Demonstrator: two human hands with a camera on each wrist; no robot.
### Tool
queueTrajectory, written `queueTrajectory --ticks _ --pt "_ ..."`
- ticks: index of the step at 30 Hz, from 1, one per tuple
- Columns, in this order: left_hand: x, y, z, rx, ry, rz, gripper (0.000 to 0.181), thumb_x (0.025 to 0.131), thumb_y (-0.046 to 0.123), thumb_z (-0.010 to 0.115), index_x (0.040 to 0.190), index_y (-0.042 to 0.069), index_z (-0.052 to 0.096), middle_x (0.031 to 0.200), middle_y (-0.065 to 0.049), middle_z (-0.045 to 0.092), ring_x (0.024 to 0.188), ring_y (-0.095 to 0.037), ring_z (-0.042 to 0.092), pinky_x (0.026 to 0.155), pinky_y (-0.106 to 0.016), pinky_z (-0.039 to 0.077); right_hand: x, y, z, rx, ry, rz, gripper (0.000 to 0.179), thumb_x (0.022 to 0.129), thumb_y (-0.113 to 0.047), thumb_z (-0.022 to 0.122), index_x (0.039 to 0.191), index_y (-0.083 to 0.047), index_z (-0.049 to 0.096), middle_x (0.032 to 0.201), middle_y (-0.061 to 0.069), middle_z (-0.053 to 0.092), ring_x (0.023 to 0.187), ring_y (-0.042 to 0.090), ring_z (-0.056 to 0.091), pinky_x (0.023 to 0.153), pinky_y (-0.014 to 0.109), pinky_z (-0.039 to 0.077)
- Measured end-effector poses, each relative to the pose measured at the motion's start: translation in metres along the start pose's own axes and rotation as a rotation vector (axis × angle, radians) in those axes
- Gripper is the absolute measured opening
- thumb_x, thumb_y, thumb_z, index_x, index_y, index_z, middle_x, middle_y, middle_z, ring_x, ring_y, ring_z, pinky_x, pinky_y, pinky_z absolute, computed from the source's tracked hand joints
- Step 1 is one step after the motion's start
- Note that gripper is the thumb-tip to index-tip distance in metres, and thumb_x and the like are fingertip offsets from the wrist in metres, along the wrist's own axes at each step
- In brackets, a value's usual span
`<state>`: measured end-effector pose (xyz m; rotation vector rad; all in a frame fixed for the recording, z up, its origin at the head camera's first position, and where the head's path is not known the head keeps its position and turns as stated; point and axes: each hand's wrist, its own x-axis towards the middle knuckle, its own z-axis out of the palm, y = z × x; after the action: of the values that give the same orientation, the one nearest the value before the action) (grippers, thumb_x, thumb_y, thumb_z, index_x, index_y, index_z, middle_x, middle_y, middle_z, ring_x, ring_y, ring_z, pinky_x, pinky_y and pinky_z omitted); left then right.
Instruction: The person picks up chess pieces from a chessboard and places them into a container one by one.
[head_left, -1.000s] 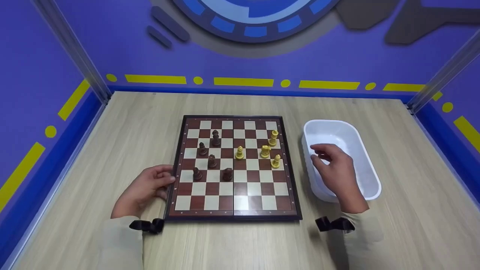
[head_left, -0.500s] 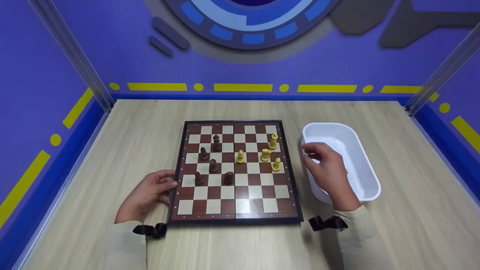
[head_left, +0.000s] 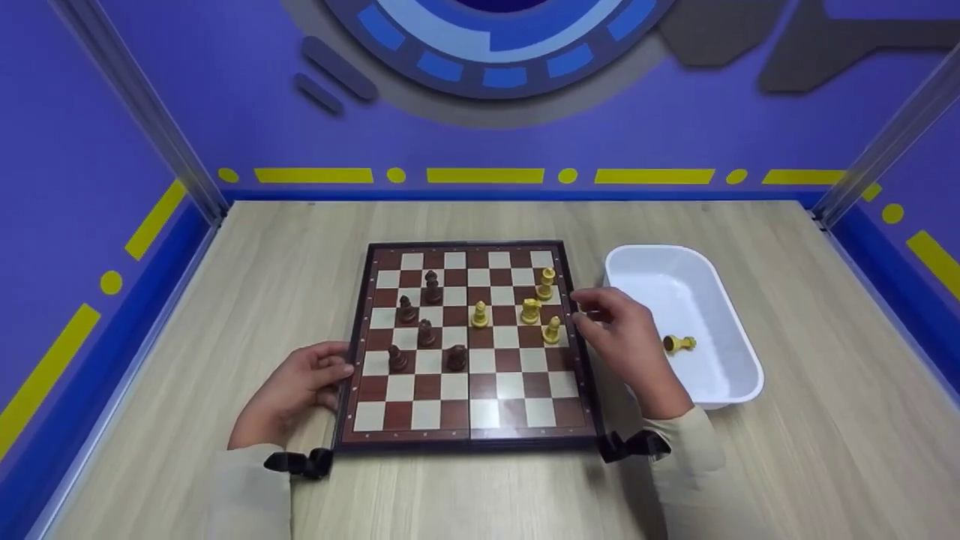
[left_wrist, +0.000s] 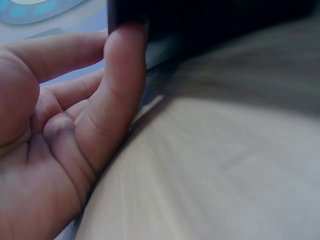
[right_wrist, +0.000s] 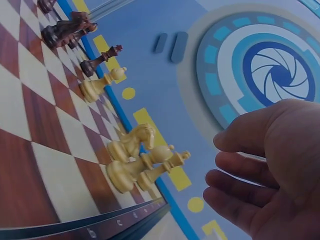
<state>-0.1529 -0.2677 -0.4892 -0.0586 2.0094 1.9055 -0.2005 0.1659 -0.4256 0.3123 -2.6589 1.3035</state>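
Observation:
In the head view, a brown-and-cream chessboard (head_left: 510, 412) lies on the table. My left hand (head_left: 296, 390) holds its left edge; the left wrist view shows fingertips against the board's dark side (left_wrist: 200, 20). My right hand (head_left: 626, 345) is just off the right edge, thumb and fingers apart, holding nothing. Nearest to it stand a yellow king (head_left: 547, 285), a yellow knight (head_left: 531, 310) and a yellow bishop (head_left: 553, 330). Another yellow bishop (head_left: 480, 315) is near the middle. Dark pieces, including a king (head_left: 431, 288) and a knight (head_left: 456, 358), stand on the left half.
A white plastic tub (head_left: 731, 330) sits right of the board, partly behind my right hand. One yellow chess piece (head_left: 679, 343) lies on its side inside. Blue-purple panels (head_left: 480, 135) wall in the table (head_left: 420, 495) at the back and sides.
My right hand has moved left from over the tub to the board's right edge, uncovering the yellow piece in the tub. The left hand stays at the board's edge. The view has tilted slightly.

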Motion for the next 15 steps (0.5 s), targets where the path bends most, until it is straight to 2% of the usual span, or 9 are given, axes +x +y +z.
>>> queueTrajectory --ticks 7,15 --pt "0.000 0.002 0.000 0.023 0.031 -0.021 0.054 0.093 0.012 0.064 0.138 -0.007 0.040 0.088 0.002 0.060 0.055 -0.008 0.058 0.052 -0.027 0.056 0.001 -0.001 0.006 0.019 -0.024 0.011 0.027 0.087 -0.007 0.067 0.113 -0.005 0.068 0.113 0.014 0.068 0.104 0.028 0.066 0.091 0.042 0.055" --pt "-0.001 0.001 0.001 0.020 0.006 -0.011 0.054 0.095 0.012 0.061 0.139 -0.008 0.039 0.086 0.002 0.061 0.054 -0.010 0.062 0.052 -0.032 0.058 0.000 0.000 0.014 -0.042 -0.097 0.070 0.027 0.090 -0.013 0.064 0.117 -0.010 0.067 0.112 0.009 0.068 0.102 0.023 0.064 0.089 0.042 0.056"
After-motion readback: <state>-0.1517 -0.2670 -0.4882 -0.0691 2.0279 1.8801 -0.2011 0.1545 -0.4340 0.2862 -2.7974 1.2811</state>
